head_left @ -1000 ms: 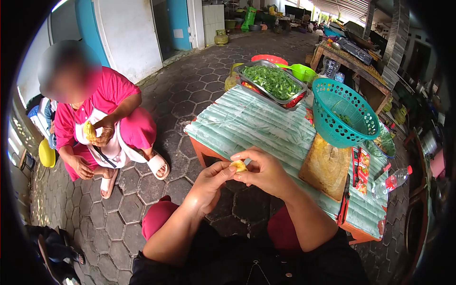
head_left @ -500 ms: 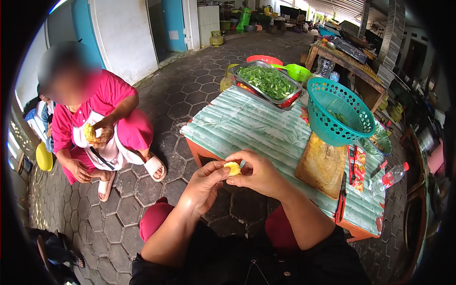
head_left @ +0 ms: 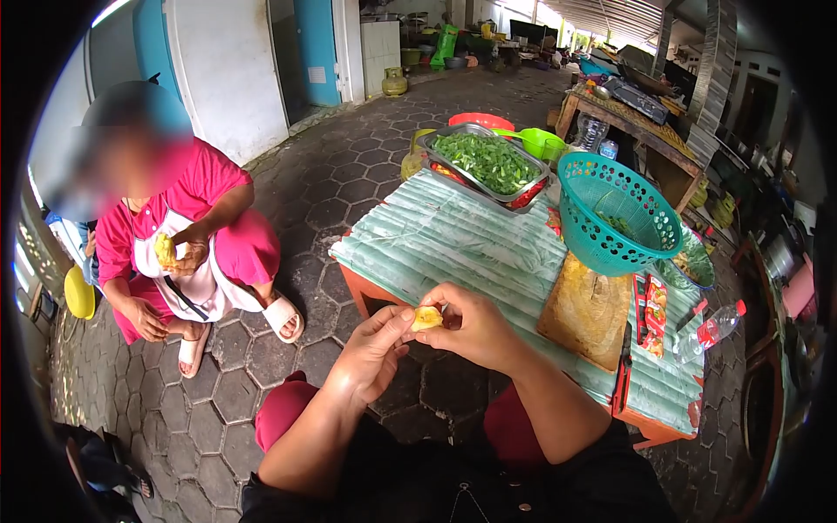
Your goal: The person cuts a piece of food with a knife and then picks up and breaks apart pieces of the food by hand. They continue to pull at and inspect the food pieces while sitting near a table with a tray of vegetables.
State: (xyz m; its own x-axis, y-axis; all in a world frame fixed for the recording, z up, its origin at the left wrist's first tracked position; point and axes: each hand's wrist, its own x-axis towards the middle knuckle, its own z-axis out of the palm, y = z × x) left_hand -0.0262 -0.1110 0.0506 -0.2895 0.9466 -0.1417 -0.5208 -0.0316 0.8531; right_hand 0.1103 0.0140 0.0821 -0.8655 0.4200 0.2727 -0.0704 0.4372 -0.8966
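Between both hands, over the gap in front of the table, is a small yellow piece of food (head_left: 426, 318) with a darker spot in its middle. My left hand (head_left: 373, 351) pinches its left side between thumb and fingertips. From the other side, my right hand (head_left: 475, 327) grips it, thumb below and fingers curled over the top. Its exact kind I cannot tell. Nearest to my hands is the low table (head_left: 427, 227) with its green-and-white cover. A worn wooden cutting board (head_left: 586, 314) lies on it, right of my right hand, with a knife (head_left: 622, 370) by the board's edge.
On the table stand a steel tray (head_left: 425, 139) of chopped greens, a teal colander (head_left: 580, 231), red sachets (head_left: 652, 315) and a plastic bottle (head_left: 711, 331). A person in pink (head_left: 209, 166) crouches at the left, holding a yellow piece of food (head_left: 165, 250). Hexagonal paving (head_left: 253, 366) covers the ground.
The yellow piece has turned slightly in my fingers and now shows a darker spot. My hands have shifted slightly down. The crouching person still holds the other yellow piece.
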